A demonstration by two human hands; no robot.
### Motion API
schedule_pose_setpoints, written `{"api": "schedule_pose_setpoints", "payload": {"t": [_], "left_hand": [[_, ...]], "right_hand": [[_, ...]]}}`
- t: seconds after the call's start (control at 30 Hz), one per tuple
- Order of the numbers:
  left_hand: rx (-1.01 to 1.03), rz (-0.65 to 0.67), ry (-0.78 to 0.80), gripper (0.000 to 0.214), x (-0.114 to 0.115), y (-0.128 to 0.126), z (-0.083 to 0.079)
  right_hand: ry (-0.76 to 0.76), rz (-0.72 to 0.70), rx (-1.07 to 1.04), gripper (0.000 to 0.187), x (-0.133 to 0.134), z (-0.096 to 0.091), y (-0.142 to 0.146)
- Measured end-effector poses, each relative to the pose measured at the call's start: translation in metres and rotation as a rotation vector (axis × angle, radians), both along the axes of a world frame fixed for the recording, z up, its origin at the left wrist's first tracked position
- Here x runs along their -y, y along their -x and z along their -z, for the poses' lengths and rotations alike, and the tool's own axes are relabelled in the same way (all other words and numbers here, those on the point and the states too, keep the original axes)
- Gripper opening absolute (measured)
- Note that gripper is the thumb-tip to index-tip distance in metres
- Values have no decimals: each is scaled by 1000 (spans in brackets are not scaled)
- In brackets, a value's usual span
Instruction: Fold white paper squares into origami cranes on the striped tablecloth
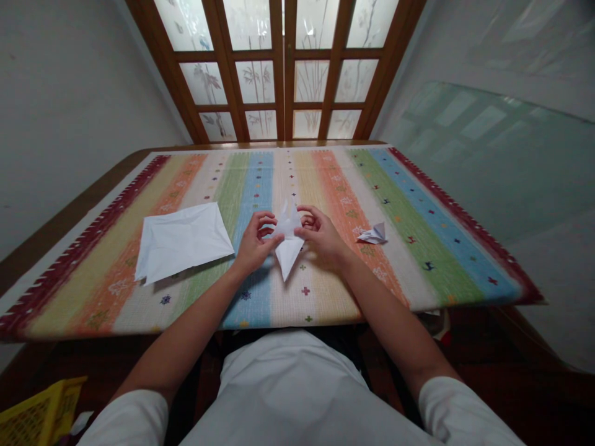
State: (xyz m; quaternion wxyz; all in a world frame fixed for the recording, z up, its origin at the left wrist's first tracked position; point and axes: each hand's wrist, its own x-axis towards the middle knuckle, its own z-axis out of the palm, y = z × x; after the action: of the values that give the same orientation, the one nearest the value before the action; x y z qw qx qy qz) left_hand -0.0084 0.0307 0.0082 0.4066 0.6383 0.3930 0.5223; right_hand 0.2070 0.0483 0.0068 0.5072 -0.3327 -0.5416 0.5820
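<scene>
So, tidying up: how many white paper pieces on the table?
3: a flat sheet at left, maybe hiding more beneath; a folded piece between the left hand and right hand; a small folded one at right.

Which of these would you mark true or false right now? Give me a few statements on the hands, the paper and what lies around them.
1. The left hand and the right hand both hold the folded white paper over the striped mat. True.
2. The flat white sheet lies to the right of the right hand. False: it lies on the mat to the left of the left hand.
3. A small folded piece lies on the mat to the right of the right hand, untouched. True.
4. The yellow basket stands on the mat. False: it sits low at the lower left, off the table.
</scene>
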Motion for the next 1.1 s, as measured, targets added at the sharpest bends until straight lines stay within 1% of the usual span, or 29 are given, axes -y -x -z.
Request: {"api": "schedule_pose_setpoints", "payload": {"t": [0.13,0.27,0.4,0.5,0.6,0.7,0.83,1.0,1.1], "left_hand": [[-97,82,-21,41,1,2,-3],[-113,136,43,39,2,1,-3],[-127,122,30,22,5,-2,-1],[-201,72,-63,15,5,-3,-1],[-272,32,-133,17,5,-2,-2],[-240,68,-91,27,5,-1,-3],[-195,114,-53,40,6,-1,-3],[-239,83,-80,40,6,-1,-3],[-248,78,-105,37,7,-1,-4]], "right_hand": [[-8,-7,3,68,-3,2,-1],[-3,18,28,57,-4,2,-1],[52,-47,13,53,1,0,4],[81,-84,-5,53,5,-2,8],[84,-135,-36,49,8,-3,11],[64,-169,-35,48,9,-4,12],[50,-164,5,49,8,-3,12],[21,-148,2,44,6,-3,9],[4,-174,-5,42,4,-3,6]]}}
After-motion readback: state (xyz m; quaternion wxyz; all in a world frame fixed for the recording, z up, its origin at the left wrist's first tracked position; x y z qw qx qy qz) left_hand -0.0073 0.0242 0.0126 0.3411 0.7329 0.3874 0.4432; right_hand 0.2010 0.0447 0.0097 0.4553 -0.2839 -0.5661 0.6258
